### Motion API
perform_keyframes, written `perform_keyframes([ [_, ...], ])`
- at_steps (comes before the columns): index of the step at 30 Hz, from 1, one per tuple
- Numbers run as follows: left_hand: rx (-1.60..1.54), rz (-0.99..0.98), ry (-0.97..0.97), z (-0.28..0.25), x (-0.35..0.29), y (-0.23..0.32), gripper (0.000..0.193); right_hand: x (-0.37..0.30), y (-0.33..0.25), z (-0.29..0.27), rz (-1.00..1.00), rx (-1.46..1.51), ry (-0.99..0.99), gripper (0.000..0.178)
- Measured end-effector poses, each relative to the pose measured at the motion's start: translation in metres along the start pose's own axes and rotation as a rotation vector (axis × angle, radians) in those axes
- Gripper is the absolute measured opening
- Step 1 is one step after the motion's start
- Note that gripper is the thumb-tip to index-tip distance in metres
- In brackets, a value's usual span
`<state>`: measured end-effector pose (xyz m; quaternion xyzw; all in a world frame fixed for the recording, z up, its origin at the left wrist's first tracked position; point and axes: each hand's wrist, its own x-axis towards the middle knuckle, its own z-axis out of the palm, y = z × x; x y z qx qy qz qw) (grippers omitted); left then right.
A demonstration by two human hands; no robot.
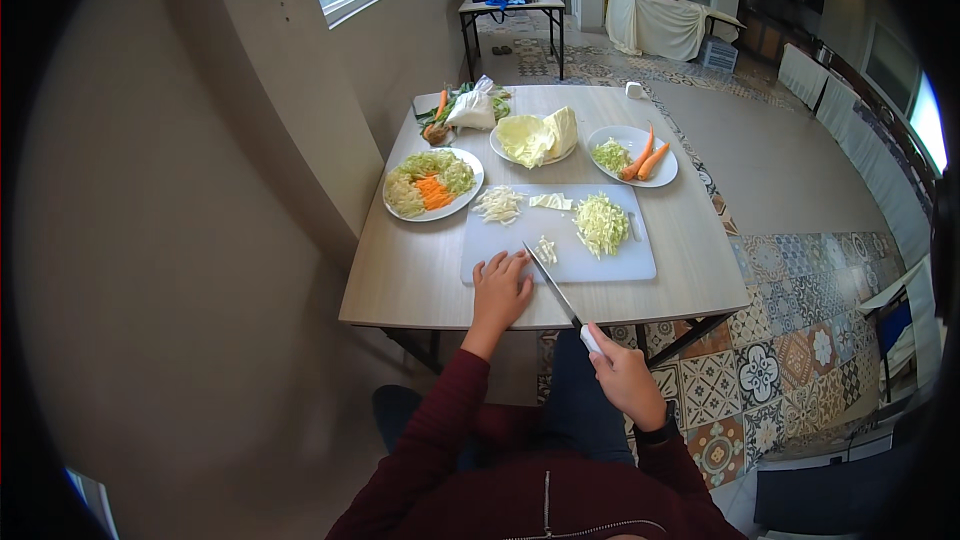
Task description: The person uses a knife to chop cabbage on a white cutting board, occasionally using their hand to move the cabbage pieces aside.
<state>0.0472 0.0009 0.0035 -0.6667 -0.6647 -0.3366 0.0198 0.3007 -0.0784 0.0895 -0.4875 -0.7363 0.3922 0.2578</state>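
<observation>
My right hand grips the white handle of a kitchen knife, its blade slanting up and left over the near edge of the white cutting board. The knife tip lies near a small heap of chopped cabbage bits. My left hand rests on the board's near edge, fingers stretched out, left of the blade and holding nothing visible. Further back on the board lie a pile of pale cabbage strips, some flat cabbage pieces and a larger mound of shredded cabbage.
Behind the board stand a plate of shredded vegetables, a plate of cabbage leaves and a plate with carrots. A white plastic bag sits among greens at the back left. A wall rises beside the table's left edge.
</observation>
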Motion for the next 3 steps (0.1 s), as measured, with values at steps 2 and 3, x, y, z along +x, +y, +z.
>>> perform_keyframes([
  [2, 0.029, -0.001, -0.002, 0.0011, -0.0009, -0.0018, 0.035, 0.0001, 0.0035, -0.0009, 0.007, -0.007, -0.01, 0.048],
  [3, 0.037, -0.006, -0.017, 0.0016, -0.001, -0.0016, 0.036, -0.0005, -0.0018, -0.0034, -0.001, -0.05, -0.004, 0.049],
])
